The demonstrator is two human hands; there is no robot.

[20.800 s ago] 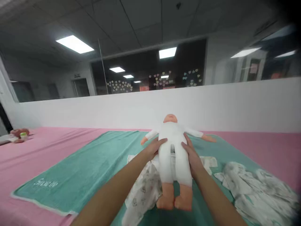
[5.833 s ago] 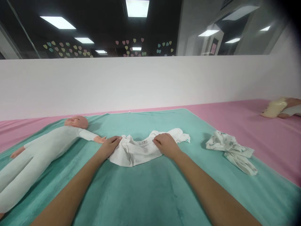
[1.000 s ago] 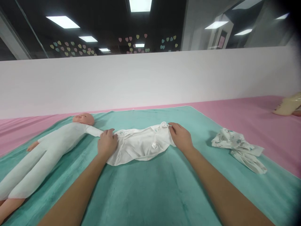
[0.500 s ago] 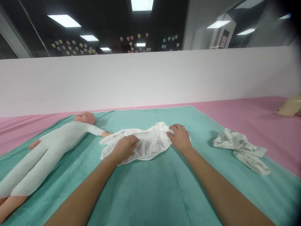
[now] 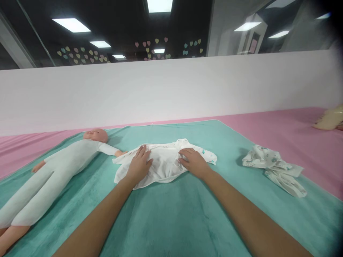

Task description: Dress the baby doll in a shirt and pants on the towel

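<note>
Where the hands (image 5: 139,166) (image 5: 194,162) press, the white garment (image 5: 164,160) is hidden.

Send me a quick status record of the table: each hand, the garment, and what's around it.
left hand: flat on the white baby garment, fingers spread
right hand: flat on the same garment, right of the left hand
garment: spread out, slightly rumpled, on the teal towel
left of garment: baby doll in a white suit, lying on its back
right of garment: bunched printed cloth
far right: cream-coloured object on the pink sheet, partly out of view
</note>
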